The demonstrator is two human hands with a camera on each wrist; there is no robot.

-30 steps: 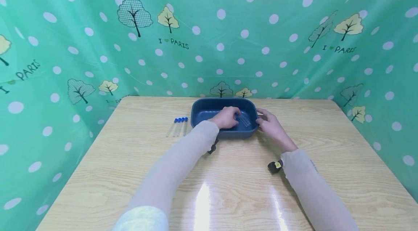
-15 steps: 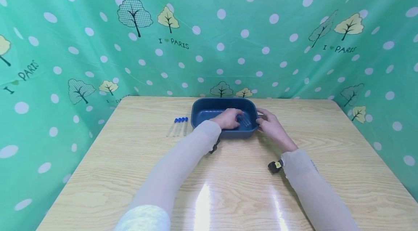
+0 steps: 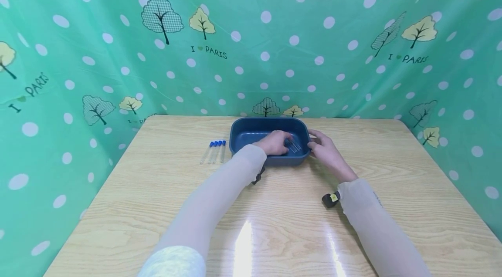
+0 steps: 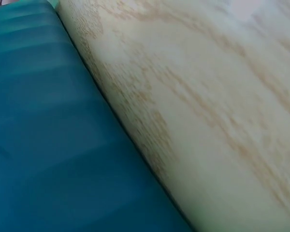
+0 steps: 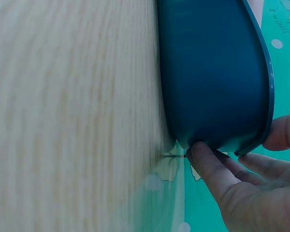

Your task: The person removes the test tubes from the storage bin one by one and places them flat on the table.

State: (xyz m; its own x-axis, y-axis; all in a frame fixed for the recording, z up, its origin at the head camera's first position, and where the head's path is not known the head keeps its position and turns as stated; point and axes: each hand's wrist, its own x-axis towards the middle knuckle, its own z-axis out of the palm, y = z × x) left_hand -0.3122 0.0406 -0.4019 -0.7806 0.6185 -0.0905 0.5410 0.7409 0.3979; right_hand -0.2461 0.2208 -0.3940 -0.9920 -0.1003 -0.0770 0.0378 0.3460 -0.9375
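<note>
A dark blue plastic basin [image 3: 285,160] stands at the back of the table. My left hand [image 3: 274,142] reaches into it with fingers bent, fingertips right at the ends of several clear glass test tubes [image 3: 296,145] lying on its floor. I cannot tell whether the fingers pinch one of them. My right hand [image 5: 253,193] grips the basin's right end, thumb at the rim and fingers against the outer wall. The left wrist view holds only the basin's outer wall [image 4: 63,130] and the tabletop; the left hand is out of that picture.
Left of the basin, several test tubes with blue caps [image 3: 217,143] lie side by side on the wooden table [image 3: 172,198]. A green dotted curtain [image 3: 219,76] hangs close behind the table and along its sides.
My left hand has shifted slightly to the right within the basin, and its fingers have drawn closer together. The tubes by its fingertips have spread apart a little. My right hand has stayed put.
</note>
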